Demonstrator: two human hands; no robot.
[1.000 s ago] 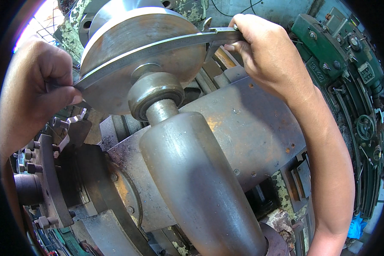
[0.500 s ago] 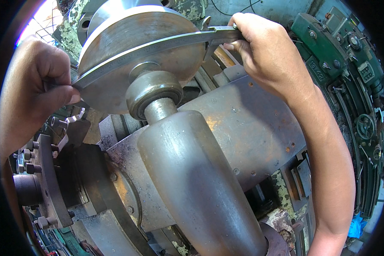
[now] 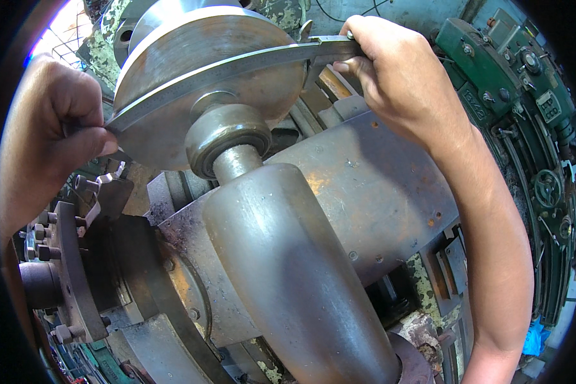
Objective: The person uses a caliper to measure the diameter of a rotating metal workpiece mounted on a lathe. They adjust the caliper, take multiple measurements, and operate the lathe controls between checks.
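So the big caliper (image 3: 217, 75) is already laid across the face of the round steel disc (image 3: 198, 83), which counts as the set-up part being done as far as I can judge. It spans nearly the whole disc, passing just above the hub (image 3: 227, 137) in the middle. What looks left is getting the jaws seated on the rim and taking the reading, though I can't see the scale well enough to say if that's happening.

Left hand (image 3: 54, 137) is closed tight around the caliper's left end, just off the disc's left edge, fingers (image 3: 77, 105) curled into a fist with the thumb pressed on top of the bar. Right hand (image 3: 400, 83) is at the disc's upper right edge, fingers wrapped around the sliding head (image 3: 329, 48), pinching it.

Orientation: the caliper's long axis runs across the disc's diameter, lower at the left and rising toward the right, so it points from the left hand up to the right hand. It lies flat against the disc face, crosswise to the thick tapered shaft (image 3: 288, 275) that comes out of the hub toward the camera.

A green machine (image 3: 531, 115) sits well off to the right of the disc.
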